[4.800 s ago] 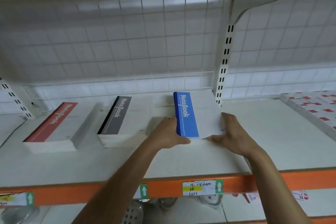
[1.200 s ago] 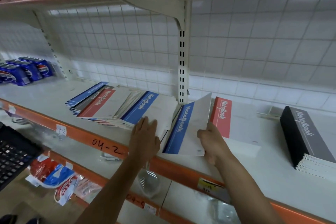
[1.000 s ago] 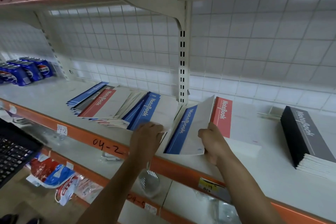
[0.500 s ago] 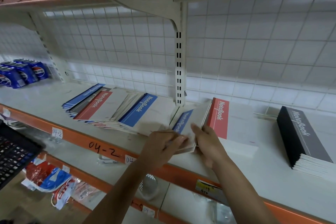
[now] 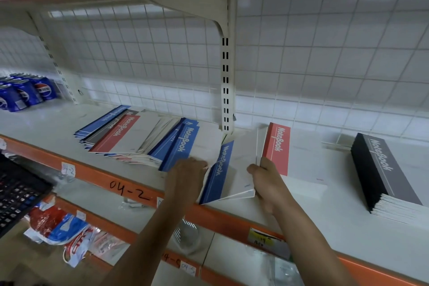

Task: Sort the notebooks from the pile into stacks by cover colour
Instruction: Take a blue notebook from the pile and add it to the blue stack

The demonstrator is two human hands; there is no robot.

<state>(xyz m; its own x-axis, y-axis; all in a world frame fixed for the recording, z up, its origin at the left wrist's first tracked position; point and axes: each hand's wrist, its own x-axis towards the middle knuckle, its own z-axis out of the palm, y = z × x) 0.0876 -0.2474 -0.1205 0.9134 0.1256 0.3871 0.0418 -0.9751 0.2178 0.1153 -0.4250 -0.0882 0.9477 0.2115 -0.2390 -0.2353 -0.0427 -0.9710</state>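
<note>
A mixed pile of notebooks with blue, red and grey spines fans out on the white shelf. My right hand grips a small bundle of blue notebooks, tilted up near the shelf's front edge. My left hand pinches the left edge of that bundle, beside the top blue notebook of the pile. A red stack lies just right of the bundle. A black-and-grey stack sits at the far right.
An upright slotted post stands behind the bundle. Blue cola cans stand at the far left. An orange shelf edge marked 04-2 runs below. A black crate and plastic packets lie lower left.
I turned left from the sorted stacks to the pile. My left hand drew another blue notebook off the pile and joined it to the bundle in my right hand.
</note>
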